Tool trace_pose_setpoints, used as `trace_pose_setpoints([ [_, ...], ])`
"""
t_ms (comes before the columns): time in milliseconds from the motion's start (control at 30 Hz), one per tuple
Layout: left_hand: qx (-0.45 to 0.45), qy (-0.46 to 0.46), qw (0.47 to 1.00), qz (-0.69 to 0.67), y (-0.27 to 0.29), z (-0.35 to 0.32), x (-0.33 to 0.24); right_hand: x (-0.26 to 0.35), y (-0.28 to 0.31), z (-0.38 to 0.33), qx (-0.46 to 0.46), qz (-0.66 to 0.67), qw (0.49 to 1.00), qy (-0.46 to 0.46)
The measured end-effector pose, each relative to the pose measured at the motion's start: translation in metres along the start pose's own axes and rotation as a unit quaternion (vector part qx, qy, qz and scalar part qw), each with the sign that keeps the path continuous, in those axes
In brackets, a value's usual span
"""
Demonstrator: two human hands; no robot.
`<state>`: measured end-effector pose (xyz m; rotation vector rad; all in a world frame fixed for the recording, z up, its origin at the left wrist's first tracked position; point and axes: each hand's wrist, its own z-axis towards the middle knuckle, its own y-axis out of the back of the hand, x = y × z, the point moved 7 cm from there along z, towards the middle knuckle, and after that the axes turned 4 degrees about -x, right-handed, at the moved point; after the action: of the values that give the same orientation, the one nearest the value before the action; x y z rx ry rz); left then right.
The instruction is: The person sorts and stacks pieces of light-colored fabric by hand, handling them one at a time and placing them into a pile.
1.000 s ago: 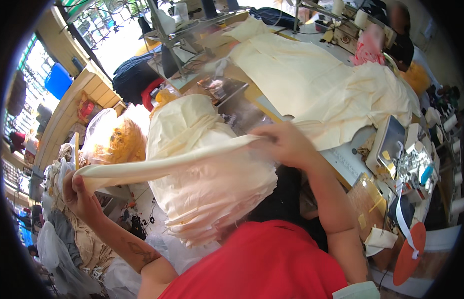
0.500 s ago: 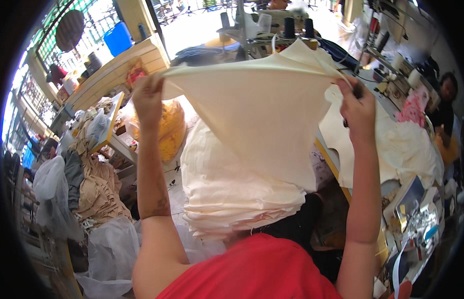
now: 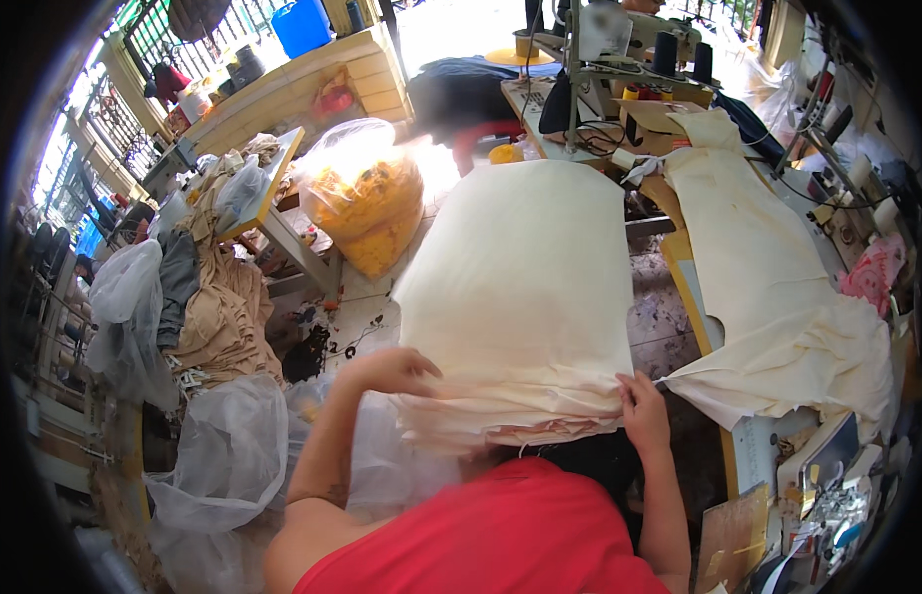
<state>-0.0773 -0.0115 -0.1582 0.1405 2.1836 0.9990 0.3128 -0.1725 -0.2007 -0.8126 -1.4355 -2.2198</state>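
Observation:
A thick stack of cream fabric pieces (image 3: 520, 287) rests in front of me, its near edges uneven and ruffled. The top piece lies spread out with a rounded far end. At the stack's left near edge is my left hand (image 3: 394, 372), thumb and fingers apart, slightly blurred. My right hand (image 3: 645, 411) pinches the cloth's right near edge between thumb and fingers. A small dark tip sticks out beside the right hand; its kind is unclear.
On the right, more cream fabric (image 3: 748, 247) drapes over a sewing table. A clear bag of yellow cloth (image 3: 367, 208) stands on the floor at left. Beige garments (image 3: 218, 307) hang off a low table. Thread cones (image 3: 665, 54) stand at the back. Clear plastic bags (image 3: 223, 455) lie near left.
The cream piece that was stretched up between both hands now lies flat on the stack. Both hands have come down and nearer to me, to the stack's near edge. The view has shifted.

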Motion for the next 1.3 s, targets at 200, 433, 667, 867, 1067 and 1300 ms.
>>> trace_pose_setpoints([
  [200,-0.120,0.032,0.982,0.144,-0.031,0.084,-0.058,0.035,0.053,-0.046,-0.114,0.010,0.990,-0.082],
  [433,-0.211,-0.305,0.918,-0.138,-0.113,0.217,-0.206,-0.017,0.038,-0.083,-0.069,-0.022,0.981,-0.182],
  [667,-0.028,-0.230,0.957,-0.177,-0.163,0.232,-0.232,-0.024,0.046,-0.094,-0.085,0.133,0.937,-0.312],
  [867,-0.023,-0.236,0.928,-0.288,-0.170,0.208,-0.219,-0.028,0.041,-0.067,-0.161,0.032,0.970,-0.178],
  [1067,-0.258,-0.350,0.899,-0.056,-0.128,0.143,-0.270,-0.010,0.041,-0.042,-0.167,-0.109,0.973,-0.116],
  [1300,-0.397,-0.461,0.793,0.034,-0.138,0.129,-0.270,0.007,0.039,-0.027,-0.158,-0.185,0.968,-0.060],
])
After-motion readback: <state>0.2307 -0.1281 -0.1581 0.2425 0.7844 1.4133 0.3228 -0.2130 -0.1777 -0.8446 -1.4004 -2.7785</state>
